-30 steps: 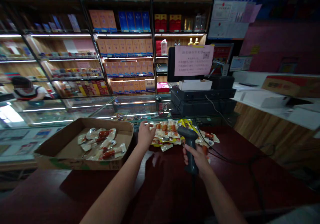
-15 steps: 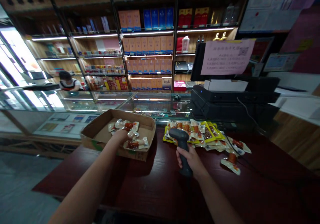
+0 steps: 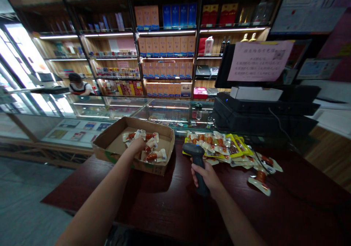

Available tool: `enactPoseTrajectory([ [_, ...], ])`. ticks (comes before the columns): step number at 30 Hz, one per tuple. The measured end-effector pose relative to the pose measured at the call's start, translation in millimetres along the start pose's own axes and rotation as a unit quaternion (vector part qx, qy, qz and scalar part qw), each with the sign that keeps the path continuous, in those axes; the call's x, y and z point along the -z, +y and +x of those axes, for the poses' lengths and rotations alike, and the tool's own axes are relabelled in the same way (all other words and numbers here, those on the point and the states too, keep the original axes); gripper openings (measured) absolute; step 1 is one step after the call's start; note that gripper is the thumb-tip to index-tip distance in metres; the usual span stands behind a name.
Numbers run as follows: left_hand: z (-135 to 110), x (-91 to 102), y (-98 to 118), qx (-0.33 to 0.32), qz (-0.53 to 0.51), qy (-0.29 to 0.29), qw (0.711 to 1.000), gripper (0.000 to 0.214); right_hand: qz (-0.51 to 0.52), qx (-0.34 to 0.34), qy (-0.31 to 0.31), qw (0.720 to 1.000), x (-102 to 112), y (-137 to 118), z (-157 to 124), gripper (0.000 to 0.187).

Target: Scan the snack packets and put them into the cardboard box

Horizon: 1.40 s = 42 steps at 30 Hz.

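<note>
My right hand (image 3: 207, 176) grips the handle of a black barcode scanner (image 3: 196, 157), held upright over the dark red counter. My left hand (image 3: 137, 146) reaches into a shallow cardboard box (image 3: 109, 145) and rests among several sealed snack packets (image 3: 153, 154); its fingers are hidden behind the hand. A pile of similar packets (image 3: 227, 149), some yellow-edged, lies on the counter to the right of the scanner.
A black till with a monitor and a pink notice (image 3: 259, 61) stands behind the pile, its cable running across the counter. Glass display cases (image 3: 109, 109) and lit shelves of boxes fill the back. A person (image 3: 78, 87) sits far left.
My left hand moved from the packet pile on the counter leftward into the cardboard box. The scanner stays in my right hand. The view swung left.
</note>
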State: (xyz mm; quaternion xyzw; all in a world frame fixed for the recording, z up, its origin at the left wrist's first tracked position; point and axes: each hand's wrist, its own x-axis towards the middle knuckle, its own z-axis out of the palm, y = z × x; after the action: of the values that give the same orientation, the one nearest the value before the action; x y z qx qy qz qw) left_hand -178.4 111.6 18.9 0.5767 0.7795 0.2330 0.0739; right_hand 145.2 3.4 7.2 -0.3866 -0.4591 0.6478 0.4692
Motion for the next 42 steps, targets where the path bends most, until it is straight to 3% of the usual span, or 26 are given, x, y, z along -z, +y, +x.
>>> enactPoseTrajectory([
  [3,-7,17.2,10,0.029,0.047,0.000,0.998,0.008,-0.003,-0.003,-0.004,1.000,-1,1,0,0.042],
  [7,-23,37.8,21,0.004,-0.022,0.129,0.991,0.018,-0.008,-0.001,-0.012,1.000,-4,-1,-1,0.042],
  [10,-37,41.0,28,-0.029,-0.117,0.173,0.978,0.019,-0.002,0.004,-0.019,1.000,-8,-4,-1,0.041],
  [14,-56,28.3,37,-0.063,-0.193,0.168,0.965,0.018,0.012,0.018,-0.026,0.999,-20,-13,-2,0.040],
  [20,-62,11.5,37,-0.083,-0.164,0.160,0.970,0.015,0.015,0.032,-0.039,0.999,-35,-26,-3,0.034],
  [34,-62,8.8,32,-0.090,-0.172,0.153,0.969,0.014,0.004,0.041,-0.055,0.998,-42,-20,7,0.034],
  [42,-57,10.1,34,-0.078,-0.199,0.142,0.966,0.015,0.011,0.035,-0.034,0.999,-38,-25,4,0.035],
])
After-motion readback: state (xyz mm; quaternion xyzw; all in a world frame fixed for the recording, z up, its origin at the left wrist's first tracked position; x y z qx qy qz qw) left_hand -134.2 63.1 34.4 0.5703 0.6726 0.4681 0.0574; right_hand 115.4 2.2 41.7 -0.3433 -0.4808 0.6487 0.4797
